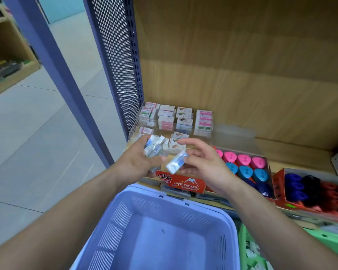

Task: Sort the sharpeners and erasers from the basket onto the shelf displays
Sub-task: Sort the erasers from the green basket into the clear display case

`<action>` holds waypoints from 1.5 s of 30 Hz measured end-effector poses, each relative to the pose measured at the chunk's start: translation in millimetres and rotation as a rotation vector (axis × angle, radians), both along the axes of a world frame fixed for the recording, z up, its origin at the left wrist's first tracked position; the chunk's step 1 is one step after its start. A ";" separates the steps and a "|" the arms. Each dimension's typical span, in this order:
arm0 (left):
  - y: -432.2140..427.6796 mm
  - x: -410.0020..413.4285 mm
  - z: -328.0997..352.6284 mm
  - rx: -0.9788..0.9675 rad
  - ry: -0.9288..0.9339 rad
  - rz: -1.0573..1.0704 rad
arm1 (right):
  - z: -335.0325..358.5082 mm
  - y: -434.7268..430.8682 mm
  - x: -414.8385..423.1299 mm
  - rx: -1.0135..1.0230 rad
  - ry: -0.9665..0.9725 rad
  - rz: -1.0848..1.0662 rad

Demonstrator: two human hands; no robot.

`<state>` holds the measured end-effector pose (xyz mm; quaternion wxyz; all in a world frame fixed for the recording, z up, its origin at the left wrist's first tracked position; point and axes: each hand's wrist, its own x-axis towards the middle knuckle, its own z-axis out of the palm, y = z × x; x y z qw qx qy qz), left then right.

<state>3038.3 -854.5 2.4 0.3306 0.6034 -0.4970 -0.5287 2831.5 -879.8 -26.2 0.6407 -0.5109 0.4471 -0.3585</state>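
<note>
1. Currently, the left hand (137, 162) is just past the far rim of the blue basket (183, 211), fingers curled round a stack of wrapped erasers (154, 148).
2. Right hand (205, 164), also past the far rim, pinches a single eraser (176, 163) between thumb and fingertips; forefinger lifted clear, apart from the rest.
3. Red eraser box (183, 183) sits just beyond the basket, below both hands.
4. Clear display of boxed erasers (176, 117) stands farther behind the basket.
5. Sharpeners (244, 166), pink and blue, lie beyond the basket's far right corner.

hands (168, 160) holding erasers (154, 147), basket (164, 221) below
</note>
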 end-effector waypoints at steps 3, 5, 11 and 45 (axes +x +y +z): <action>-5.0 3.0 -6.0 0.010 -0.074 0.027 | -11.5 -13.6 -26.9 -0.058 0.175 -0.111; -7.6 2.3 -8.8 0.014 -0.127 0.014 | -21.2 -31.4 -45.6 -0.062 0.304 -0.217; -14.8 -1.1 -12.8 -0.010 -0.151 0.022 | -43.1 -94.4 -58.8 -0.295 0.715 -0.294; -2.4 -52.5 23.7 -0.043 0.246 -0.066 | 40.7 -1.8 -33.1 -0.121 0.084 -0.062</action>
